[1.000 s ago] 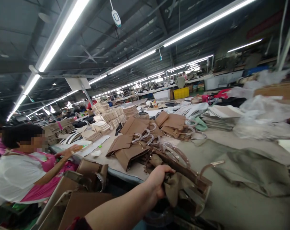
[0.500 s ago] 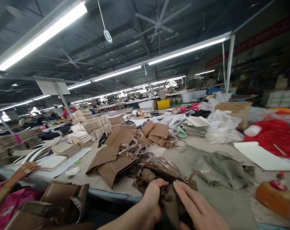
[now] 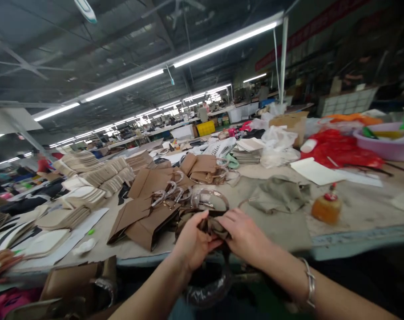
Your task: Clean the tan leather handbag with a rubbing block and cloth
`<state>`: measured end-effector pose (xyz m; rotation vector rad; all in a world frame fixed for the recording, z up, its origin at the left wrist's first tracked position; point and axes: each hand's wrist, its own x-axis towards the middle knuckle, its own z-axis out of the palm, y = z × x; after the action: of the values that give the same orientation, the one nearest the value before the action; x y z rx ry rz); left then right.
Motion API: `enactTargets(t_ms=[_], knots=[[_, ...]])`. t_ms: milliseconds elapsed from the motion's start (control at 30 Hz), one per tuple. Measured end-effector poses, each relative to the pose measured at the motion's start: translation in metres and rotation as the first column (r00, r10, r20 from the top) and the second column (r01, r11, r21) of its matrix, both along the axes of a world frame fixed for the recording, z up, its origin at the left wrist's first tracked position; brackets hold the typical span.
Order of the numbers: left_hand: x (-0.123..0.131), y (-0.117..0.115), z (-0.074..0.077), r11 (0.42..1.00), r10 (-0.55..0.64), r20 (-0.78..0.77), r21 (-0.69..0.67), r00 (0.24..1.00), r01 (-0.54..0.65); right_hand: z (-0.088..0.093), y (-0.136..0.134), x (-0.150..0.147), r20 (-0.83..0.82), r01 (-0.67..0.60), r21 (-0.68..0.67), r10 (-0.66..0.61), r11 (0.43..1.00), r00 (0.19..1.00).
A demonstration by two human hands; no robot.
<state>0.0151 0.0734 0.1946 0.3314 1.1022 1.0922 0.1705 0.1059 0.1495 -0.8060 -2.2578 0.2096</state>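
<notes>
My left hand (image 3: 192, 242) and my right hand (image 3: 245, 234) are both closed on a brown handbag (image 3: 211, 224) at the near edge of the worktable (image 3: 355, 209). The bag's wrapped curved handle (image 3: 211, 196) rises just beyond my fingers. Several flat brown bags (image 3: 145, 218) with wrapped handles lie to the left of it. An olive cloth (image 3: 282, 195) lies to the right of my hands.
An orange bottle with a red cap (image 3: 326, 207) stands right of the cloth. Stacks of beige pieces (image 3: 98, 171) fill the left. Red material (image 3: 338, 151), a pink basin (image 3: 389, 144) and plastic bags (image 3: 278, 142) sit at the back right. Another person's hand (image 3: 0, 262) is at the far left.
The view has swung right and down. My right hand came in and took hold of the bag beside my left hand, and the bag has moved toward the table's near edge.
</notes>
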Motion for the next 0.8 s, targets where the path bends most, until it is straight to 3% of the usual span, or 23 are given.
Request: enactTargets(t_ms=[100,167,200,267,333,400,500,567,667,800], knots=[[-0.019,-0.004,0.019,0.965,-0.249,-0.144,0.044,0.958,0.258,0.005,0.019,0.005,-0.025,0.033,-0.100,-0.036,0.994,0.999],[-0.036,-0.010,0.027,0.907,-0.350,-0.459,0.052,0.816,0.418,0.008,0.029,0.010,-0.047,0.043,-0.129,-0.049,0.991,0.998],[-0.045,-0.013,0.029,0.888,-0.305,-0.653,0.068,0.693,0.455,0.009,0.033,0.013,-0.058,0.041,-0.143,-0.050,0.989,0.997],[-0.063,-0.016,0.030,0.879,0.001,-0.920,0.188,0.391,0.439,0.012,0.039,0.017,-0.077,0.032,-0.172,-0.046,0.985,0.996],[-0.077,-0.017,0.027,0.803,0.353,-0.922,0.386,0.160,0.455,0.016,0.043,0.020,-0.086,0.024,-0.204,-0.042,0.979,0.995],[-0.083,-0.013,0.020,0.681,0.487,-0.867,0.451,0.104,0.577,0.019,0.044,0.021,-0.088,0.023,-0.233,-0.045,0.972,0.995],[-0.069,-0.002,0.001,0.595,0.353,-0.933,0.285,0.074,0.752,0.022,0.045,0.020,-0.082,0.037,-0.262,-0.060,0.964,0.995],[-0.050,0.009,-0.013,0.609,0.329,-0.944,0.217,0.006,0.763,0.024,0.045,0.019,-0.076,0.055,-0.275,-0.079,0.960,0.994],[-0.024,0.029,-0.027,0.631,0.460,-0.885,0.267,-0.075,0.728,0.026,0.046,0.018,-0.074,0.083,-0.298,-0.110,0.951,0.991],[-0.008,0.055,-0.029,0.661,0.532,-0.836,0.314,-0.131,0.681,0.025,0.049,0.017,-0.089,0.117,-0.327,-0.154,0.938,0.984]])
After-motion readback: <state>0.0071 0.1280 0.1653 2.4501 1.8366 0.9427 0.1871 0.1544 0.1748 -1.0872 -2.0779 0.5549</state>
